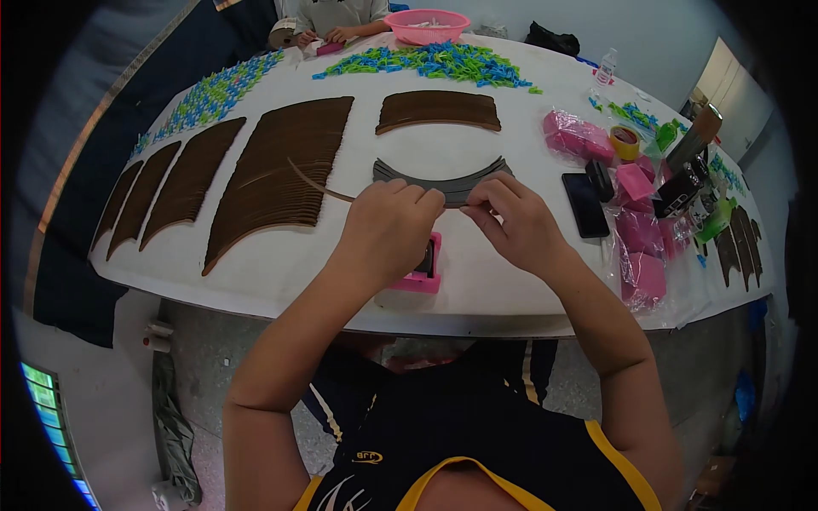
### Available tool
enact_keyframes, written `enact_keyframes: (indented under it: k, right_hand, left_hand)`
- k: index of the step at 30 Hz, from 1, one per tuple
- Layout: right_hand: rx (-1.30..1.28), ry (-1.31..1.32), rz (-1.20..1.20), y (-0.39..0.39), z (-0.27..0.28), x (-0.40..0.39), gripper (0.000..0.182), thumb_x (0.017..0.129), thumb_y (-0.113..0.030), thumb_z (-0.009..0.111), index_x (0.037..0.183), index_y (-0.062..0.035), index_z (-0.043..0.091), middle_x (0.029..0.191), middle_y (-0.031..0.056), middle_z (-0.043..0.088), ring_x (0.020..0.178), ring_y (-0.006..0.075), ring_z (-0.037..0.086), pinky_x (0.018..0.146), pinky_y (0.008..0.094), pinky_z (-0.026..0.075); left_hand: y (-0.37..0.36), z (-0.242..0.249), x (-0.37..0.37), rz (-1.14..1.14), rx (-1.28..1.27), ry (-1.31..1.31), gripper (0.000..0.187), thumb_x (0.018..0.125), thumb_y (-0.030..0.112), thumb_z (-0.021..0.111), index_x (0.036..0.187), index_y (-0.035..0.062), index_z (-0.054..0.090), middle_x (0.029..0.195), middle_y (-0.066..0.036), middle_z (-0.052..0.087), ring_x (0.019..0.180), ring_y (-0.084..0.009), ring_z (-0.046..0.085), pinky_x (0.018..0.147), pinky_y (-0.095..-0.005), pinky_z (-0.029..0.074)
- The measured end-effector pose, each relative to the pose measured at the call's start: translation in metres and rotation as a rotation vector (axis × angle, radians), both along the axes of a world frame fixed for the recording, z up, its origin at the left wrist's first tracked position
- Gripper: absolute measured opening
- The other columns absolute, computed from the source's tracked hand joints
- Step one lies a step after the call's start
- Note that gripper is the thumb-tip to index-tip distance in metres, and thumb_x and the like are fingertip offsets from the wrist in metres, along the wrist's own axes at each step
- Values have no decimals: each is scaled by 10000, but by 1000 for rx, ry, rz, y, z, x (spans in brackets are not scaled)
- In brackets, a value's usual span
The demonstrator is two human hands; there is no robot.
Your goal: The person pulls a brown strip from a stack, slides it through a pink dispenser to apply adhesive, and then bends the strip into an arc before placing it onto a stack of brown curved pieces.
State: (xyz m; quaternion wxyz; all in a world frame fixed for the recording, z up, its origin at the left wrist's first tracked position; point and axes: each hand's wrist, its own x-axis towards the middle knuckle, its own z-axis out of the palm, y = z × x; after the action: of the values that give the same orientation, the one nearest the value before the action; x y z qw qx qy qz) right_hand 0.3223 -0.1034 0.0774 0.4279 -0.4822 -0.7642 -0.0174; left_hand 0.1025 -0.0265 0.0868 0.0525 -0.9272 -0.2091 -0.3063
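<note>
My left hand pinches a thin, curved brown strip that sticks out to the left over the white table. My right hand meets it at the fingertips, fingers closed on the strip's other end; that end is hidden. Under my left hand a pink device sits near the table's front edge, half covered. Just beyond my fingers lies a short stack of grey curved strips.
Rows of brown strips fan across the left side, another stack farther back. Blue and green clips, a pink basket, a phone, tape and pink packets lie around. Another person's hands work at the far edge.
</note>
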Motion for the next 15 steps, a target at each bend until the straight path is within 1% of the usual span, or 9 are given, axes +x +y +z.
enact_keyframes:
  k: [1, 3, 7, 9, 13, 15]
  right_hand:
    - [-2, -1, 0, -2, -3, 3, 148, 897, -44, 767, 976, -50, 642, 933, 96, 659, 814, 303, 681, 702, 396, 564]
    - [-93, 42, -5, -3, -8, 8, 144, 900, -49, 773, 972, -51, 649, 947, 87, 667, 821, 291, 686, 707, 390, 572]
    - [-160, 43, 2, -3, -13, 11, 148, 887, -31, 776, 975, -48, 659, 929, 81, 673, 809, 278, 689, 701, 388, 583]
    - [-101, -27, 42, -1, -14, 6, 152, 880, -18, 774, 982, -45, 663, 897, 81, 686, 793, 274, 693, 700, 387, 591]
    - [-138, -7, 61, 4, -19, -4, 148, 882, -21, 768, 989, -46, 669, 882, 84, 703, 791, 264, 704, 710, 377, 592]
    - [-288, 76, 93, 7, -23, -8, 141, 903, -32, 756, 1014, -54, 672, 896, 82, 717, 811, 252, 717, 724, 364, 591]
  left_hand:
    - [1, -1, -2, 0, -2, -1, 72, 809, 42, 691, 854, 82, 652, 805, -75, 672, 792, -276, 648, 749, -402, 527]
    - [5, -2, -6, -16, 57, 47, 103, 763, 26, 689, 839, 82, 649, 783, -75, 649, 774, -266, 643, 697, -392, 526]
    - [11, 6, -11, -40, 69, 114, 98, 754, 34, 692, 829, 79, 648, 812, -75, 657, 786, -263, 656, 707, -388, 535]
    - [11, 15, -13, -62, 94, 186, 92, 764, 36, 702, 836, 79, 664, 845, -72, 665, 814, -263, 674, 719, -389, 542]
    - [19, 25, -16, -141, 111, 165, 99, 767, 50, 718, 860, 76, 695, 797, -67, 633, 784, -273, 668, 707, -399, 549]
    - [22, 30, -19, -191, 155, 221, 98, 767, 32, 717, 851, 80, 700, 810, -55, 646, 824, -261, 673, 737, -388, 552]
